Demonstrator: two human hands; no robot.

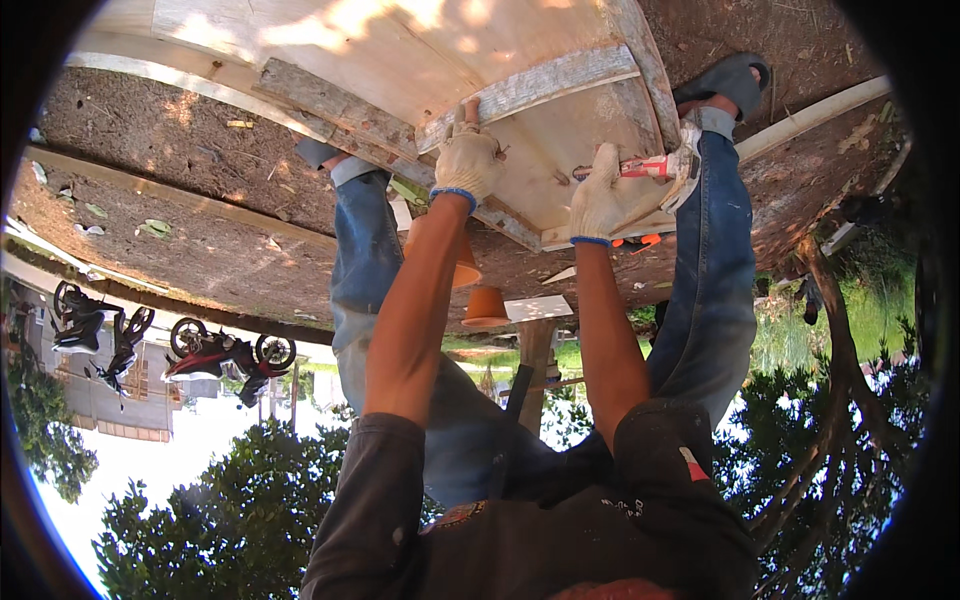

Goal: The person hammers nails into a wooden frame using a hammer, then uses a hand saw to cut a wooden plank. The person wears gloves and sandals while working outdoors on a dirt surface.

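Note:
My left hand, in a pale work glove with a blue cuff, rests at the left end of a weathered wooden strip. One finger stretches up over the strip, and the thumb is apart from it. The strip lies across a light plywood panel framed with boards. Over the panel's right part, my right hand, gloved the same way, is closed around a tool with a red-and-white handle. A pale, bulky end of the tool lies beside my right shin; its exact kind is unclear.
A grey, worn board runs along the panel's left side. Orange pots and a pale flat piece are between my legs. My sandalled feet stand on brown soil. Motorbikes and trees appear beyond.

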